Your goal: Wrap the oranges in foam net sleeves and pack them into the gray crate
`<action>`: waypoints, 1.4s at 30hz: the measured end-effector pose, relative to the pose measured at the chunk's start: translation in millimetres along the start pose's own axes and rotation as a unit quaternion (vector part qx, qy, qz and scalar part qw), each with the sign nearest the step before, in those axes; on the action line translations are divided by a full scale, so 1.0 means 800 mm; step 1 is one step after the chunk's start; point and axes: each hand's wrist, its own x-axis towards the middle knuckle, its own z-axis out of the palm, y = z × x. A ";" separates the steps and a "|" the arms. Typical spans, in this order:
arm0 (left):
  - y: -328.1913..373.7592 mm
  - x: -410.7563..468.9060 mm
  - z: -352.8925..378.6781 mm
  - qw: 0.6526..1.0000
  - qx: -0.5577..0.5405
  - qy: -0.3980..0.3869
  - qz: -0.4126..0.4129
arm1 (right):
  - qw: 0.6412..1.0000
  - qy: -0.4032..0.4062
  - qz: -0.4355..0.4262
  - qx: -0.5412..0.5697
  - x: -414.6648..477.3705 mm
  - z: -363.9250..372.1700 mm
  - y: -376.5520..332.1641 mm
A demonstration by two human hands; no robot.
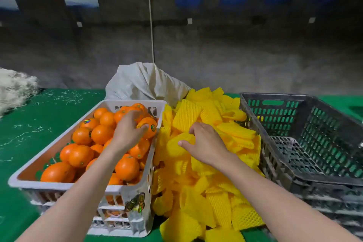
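Left hand (128,129) on an orange (150,126), right hand (205,143) on a foam net sleeve (176,146)
My left fingers curl round the orange at the far right corner of the white basket (64,184), among the other fruit. My right thumb and bent fingers pinch the yellow sleeve on top of the sleeve pile (216,198) beside that basket. The gray crate (275,96) stands just right of the pile, on the green counter (39,124)

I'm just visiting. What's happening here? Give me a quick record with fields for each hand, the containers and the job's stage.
left hand: grips an orange in the white basket
right hand: pinches a foam net sleeve on the yellow pile
gray crate: right of the pile, no oranges visible inside
behind: white sack
stage: no orange wrapped yet
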 end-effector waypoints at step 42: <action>0.122 -0.081 0.109 0.772 -0.583 -0.149 -0.205 | 0.813 -0.032 0.070 0.577 -0.056 -0.044 0.037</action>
